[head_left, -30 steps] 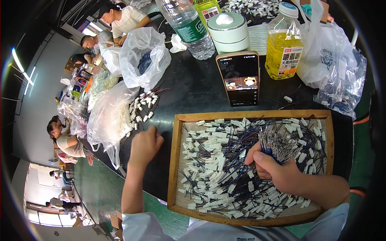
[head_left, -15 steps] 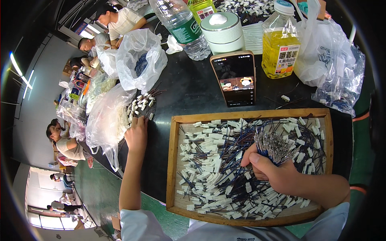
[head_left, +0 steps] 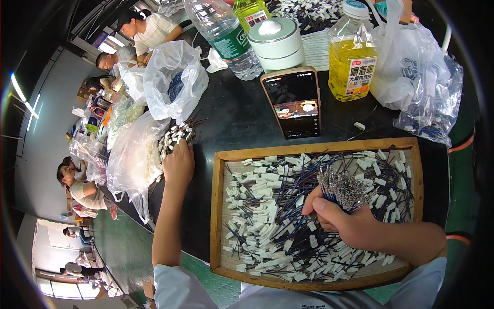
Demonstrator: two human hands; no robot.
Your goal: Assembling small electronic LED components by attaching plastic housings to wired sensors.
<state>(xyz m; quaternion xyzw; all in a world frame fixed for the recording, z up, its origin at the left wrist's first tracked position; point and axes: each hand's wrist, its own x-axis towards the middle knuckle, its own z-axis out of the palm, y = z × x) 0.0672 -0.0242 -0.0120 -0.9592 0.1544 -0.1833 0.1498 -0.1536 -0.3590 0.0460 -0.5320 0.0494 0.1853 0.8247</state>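
Observation:
My right hand is closed around a thick bundle of dark blue wires with shiny metal terminals at their upper ends. It is above a wooden-framed tray strewn with white plastic connectors on blue and brown wires. Left of the tray, my left hand reaches into a small pile of white connectors with dark wires on the black table. Its fingers are curled in, and the tips are hidden, so what they pinch does not show.
A phone stands behind the tray, before a pale green lidded canister. Bottles of clear and yellow drink stand nearby. Plastic bags are at the left, another bag at the right. Co-workers sit along the left.
My left hand has moved slightly up and right, deeper into the small connector pile, its fingers more curled. My right hand keeps its hold on the wire bundle. The whole view has shifted slightly.

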